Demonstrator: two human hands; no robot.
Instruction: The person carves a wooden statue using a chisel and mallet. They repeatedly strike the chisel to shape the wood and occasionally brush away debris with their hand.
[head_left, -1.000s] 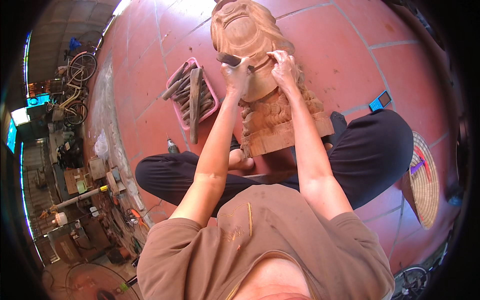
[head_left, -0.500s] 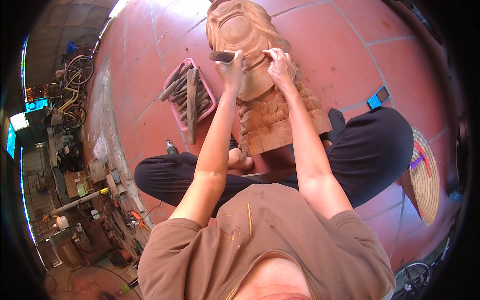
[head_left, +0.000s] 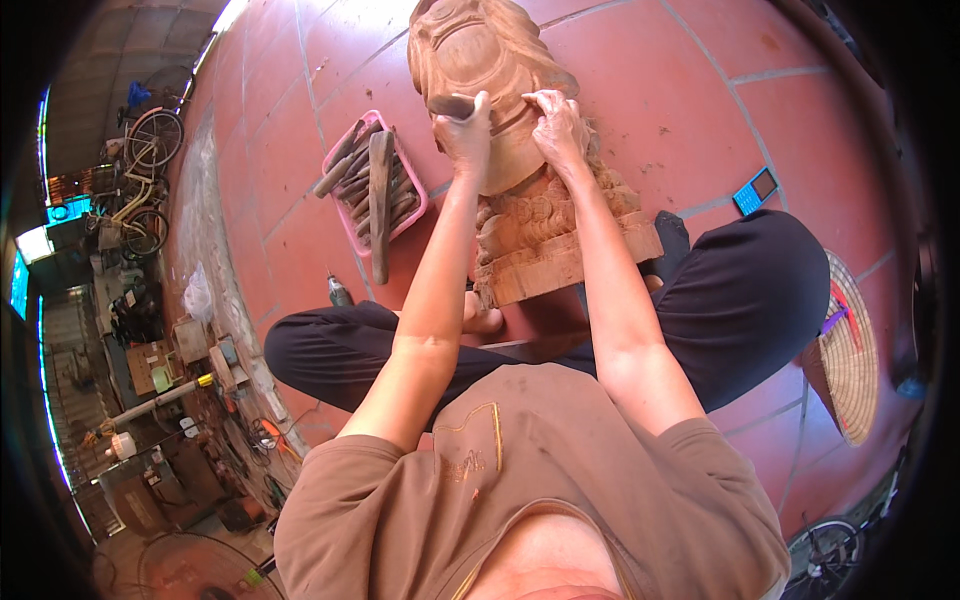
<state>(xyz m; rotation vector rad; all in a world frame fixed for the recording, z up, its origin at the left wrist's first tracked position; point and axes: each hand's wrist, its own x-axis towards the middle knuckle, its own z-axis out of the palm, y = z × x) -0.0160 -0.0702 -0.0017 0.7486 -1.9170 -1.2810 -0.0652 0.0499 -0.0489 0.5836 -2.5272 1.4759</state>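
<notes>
A reddish-brown wood carving (head_left: 515, 165) lies on the floor between my legs, with a rounded figure above a rough, blocky base. My left hand (head_left: 465, 142) is closed around a tool with a dark wooden handle (head_left: 452, 105), which looks like a carving chisel. The handle's end sticks out to the left, over the carving's belly, while its blade is hidden. Just right of it, my right hand (head_left: 560, 132) rests against the figure with fingers bent and pressed together. Whatever those fingers pinch is too small to make out.
To the left stands a pink basket (head_left: 424, 208) of wooden-handled tools, a long wooden mallet-like piece (head_left: 381, 205) lying across it. A power tool (head_left: 340, 291) is by my left knee. A blue phone (head_left: 755, 191) and a woven conical hat (head_left: 850, 350) lie on the right.
My left hand has shifted slightly right over the carving, nearer my right hand, and the handle has turned a little with it. The right hand stays almost in place.
</notes>
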